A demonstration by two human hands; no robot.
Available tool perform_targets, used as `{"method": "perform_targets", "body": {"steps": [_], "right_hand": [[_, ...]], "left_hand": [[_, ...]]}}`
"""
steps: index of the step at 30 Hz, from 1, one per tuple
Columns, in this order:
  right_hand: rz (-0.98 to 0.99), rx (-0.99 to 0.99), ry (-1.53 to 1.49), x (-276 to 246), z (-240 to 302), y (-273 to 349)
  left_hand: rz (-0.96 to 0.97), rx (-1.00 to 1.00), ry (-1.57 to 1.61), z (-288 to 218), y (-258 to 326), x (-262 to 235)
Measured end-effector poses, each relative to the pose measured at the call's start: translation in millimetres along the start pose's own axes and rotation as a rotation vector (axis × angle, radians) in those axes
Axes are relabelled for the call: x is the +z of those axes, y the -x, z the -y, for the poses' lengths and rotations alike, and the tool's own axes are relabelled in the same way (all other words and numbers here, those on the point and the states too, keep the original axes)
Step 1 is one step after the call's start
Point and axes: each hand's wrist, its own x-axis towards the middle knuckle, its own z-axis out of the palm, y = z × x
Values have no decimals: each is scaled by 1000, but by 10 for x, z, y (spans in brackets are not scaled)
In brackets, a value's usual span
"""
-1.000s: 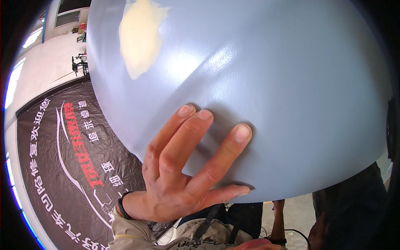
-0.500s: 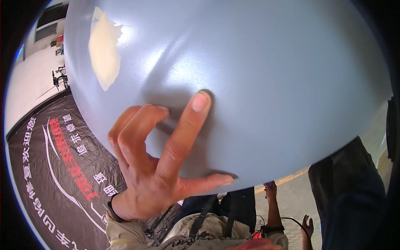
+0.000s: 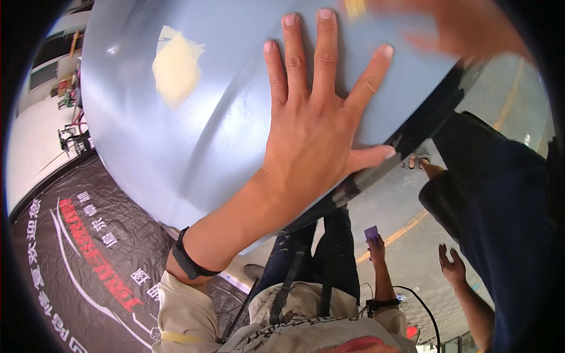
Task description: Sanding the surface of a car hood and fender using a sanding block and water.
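Observation:
My left hand (image 3: 315,126) lies flat with fingers spread on a large curved grey-blue painted panel (image 3: 176,153), near its right edge. A black band sits on that wrist. A pale yellow patch (image 3: 176,67) marks the panel to the upper left of the hand. My right hand (image 3: 375,246) hangs low beside my body, closed on a small purple piece (image 3: 371,232). A blurred hand of another person (image 3: 465,32) reaches over the panel's top right edge.
A person in dark clothes (image 3: 500,200) stands close at the right, one hand (image 3: 452,266) hanging down. A black floor mat with red and white print (image 3: 88,259) lies to the left. Grey floor with a yellow line (image 3: 406,229) runs under the panel.
My left hand slid up and to the right over the panel and went from curled fingers with one pressing to a flat, spread palm. The view shifted, bringing the panel's edge and the other person in.

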Motion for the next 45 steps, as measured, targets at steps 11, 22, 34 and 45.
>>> {"method": "perform_targets", "body": {"steps": [11, 22, 34, 45], "right_hand": [[16, -93, -83, 141, 130, 464], [-68, -151, 138, -56, 975, 272], [-158, -234, -103, 1498, 1003, 1002], [197, -492, 304, 4272, 1798, 1984]], "left_hand": [[656, -76, 212, -164, 688, -1004], [520, -179, 280, -360, 1373, -1058], [868, -669, 483, 385, 5501, -2223], [1277, -1821, 429, 1075, 11776, -4557]]}}
